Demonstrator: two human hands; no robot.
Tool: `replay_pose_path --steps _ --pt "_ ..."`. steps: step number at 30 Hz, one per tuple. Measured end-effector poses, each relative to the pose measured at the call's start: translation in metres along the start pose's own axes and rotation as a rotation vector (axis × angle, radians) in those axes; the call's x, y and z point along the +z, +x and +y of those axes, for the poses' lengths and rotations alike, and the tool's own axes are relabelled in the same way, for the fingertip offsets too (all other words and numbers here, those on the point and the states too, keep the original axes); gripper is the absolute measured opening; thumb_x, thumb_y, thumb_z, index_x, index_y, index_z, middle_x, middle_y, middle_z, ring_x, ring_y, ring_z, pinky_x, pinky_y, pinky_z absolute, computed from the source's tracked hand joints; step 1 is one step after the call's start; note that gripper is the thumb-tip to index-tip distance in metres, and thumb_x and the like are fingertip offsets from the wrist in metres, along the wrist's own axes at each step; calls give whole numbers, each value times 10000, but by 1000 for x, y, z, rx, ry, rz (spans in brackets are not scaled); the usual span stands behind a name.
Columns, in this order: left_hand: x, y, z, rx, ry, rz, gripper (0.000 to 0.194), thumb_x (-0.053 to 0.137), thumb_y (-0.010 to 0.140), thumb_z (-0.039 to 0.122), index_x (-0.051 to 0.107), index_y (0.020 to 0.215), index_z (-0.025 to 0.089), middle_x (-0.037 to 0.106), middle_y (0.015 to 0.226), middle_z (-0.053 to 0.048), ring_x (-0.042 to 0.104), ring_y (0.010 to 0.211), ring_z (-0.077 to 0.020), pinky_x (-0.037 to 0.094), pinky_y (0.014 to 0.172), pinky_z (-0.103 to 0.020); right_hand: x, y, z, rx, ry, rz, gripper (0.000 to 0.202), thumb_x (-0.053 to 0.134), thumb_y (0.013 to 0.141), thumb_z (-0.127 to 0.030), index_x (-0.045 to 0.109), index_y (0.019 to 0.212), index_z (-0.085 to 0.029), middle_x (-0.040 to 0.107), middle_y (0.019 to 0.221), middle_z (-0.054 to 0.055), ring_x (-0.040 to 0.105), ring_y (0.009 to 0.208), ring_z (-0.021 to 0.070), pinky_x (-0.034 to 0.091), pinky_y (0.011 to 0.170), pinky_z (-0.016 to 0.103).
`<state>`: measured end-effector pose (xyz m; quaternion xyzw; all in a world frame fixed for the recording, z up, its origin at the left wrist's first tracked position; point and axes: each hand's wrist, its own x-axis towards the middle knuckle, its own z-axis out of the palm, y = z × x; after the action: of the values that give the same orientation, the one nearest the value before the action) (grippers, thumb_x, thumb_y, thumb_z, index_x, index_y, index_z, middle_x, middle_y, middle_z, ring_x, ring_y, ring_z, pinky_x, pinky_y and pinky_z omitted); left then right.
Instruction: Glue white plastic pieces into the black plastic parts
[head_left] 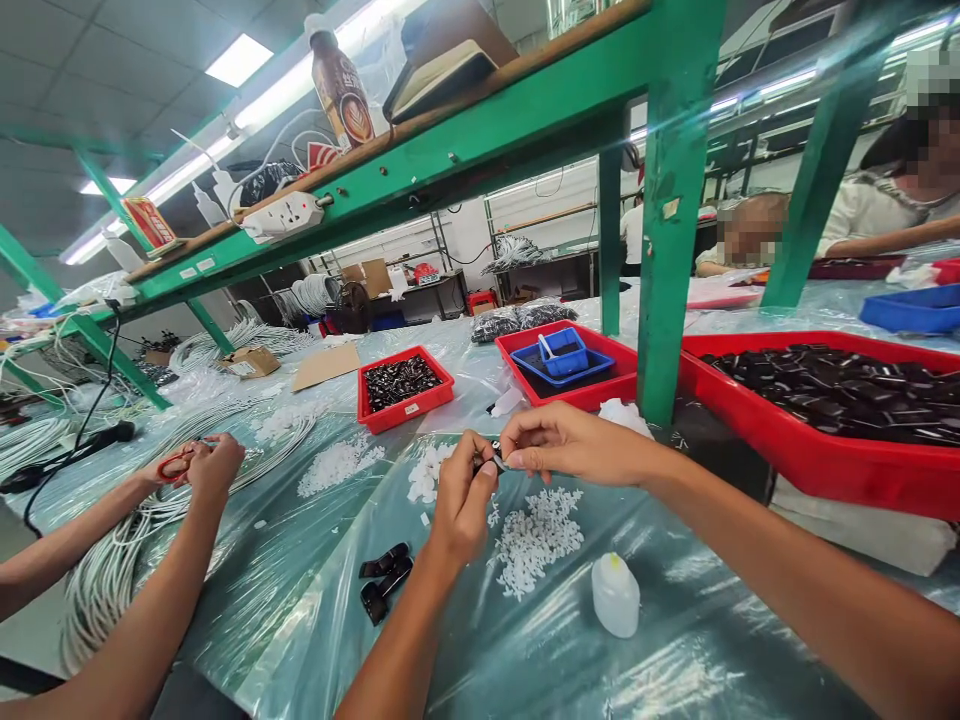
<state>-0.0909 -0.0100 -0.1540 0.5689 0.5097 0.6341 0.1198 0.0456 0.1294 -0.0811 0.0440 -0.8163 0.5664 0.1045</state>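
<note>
My left hand [461,495] pinches a small black plastic part [490,464] between thumb and fingers, above the table. Against it, my right hand [559,445] has its fingertips pressed together at the part's right end; just what they grip there is mostly hidden. Beneath my hands lies a pile of small white plastic pieces [538,540]. Several black plastic parts [386,580] rest to the left of my left forearm. A white squeeze bottle [615,597] with a yellowish tip stands below my right forearm.
At left, a co-worker's hands [206,465] hold orange-handled scissors [174,466] near coiled white cables [120,570]. Behind my hands are a red tray [409,412] of small dark parts and another holding blue trays [562,360]. A green post [671,230] and large red tray [840,455] stand right.
</note>
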Motion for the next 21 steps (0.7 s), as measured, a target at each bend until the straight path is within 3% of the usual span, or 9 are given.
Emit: replay_pose_path --steps 6,21 --pt "3 0 4 -4 15 -18 213 482 970 376 444 839 213 333 624 75 243 524 -99 230 526 -248 -4 2 9 -1 54 -38 323 729 853 -465 660 894 -152 592 766 14 555 687 127 471 584 241" --pt "9 -5 5 -73 -176 27 295 552 927 465 436 811 220 309 604 83 212 484 -84 198 474 -223 9 3 11 62 219 -18 220 755 827 -333 624 839 -155 577 703 -20 564 645 96 452 532 201"
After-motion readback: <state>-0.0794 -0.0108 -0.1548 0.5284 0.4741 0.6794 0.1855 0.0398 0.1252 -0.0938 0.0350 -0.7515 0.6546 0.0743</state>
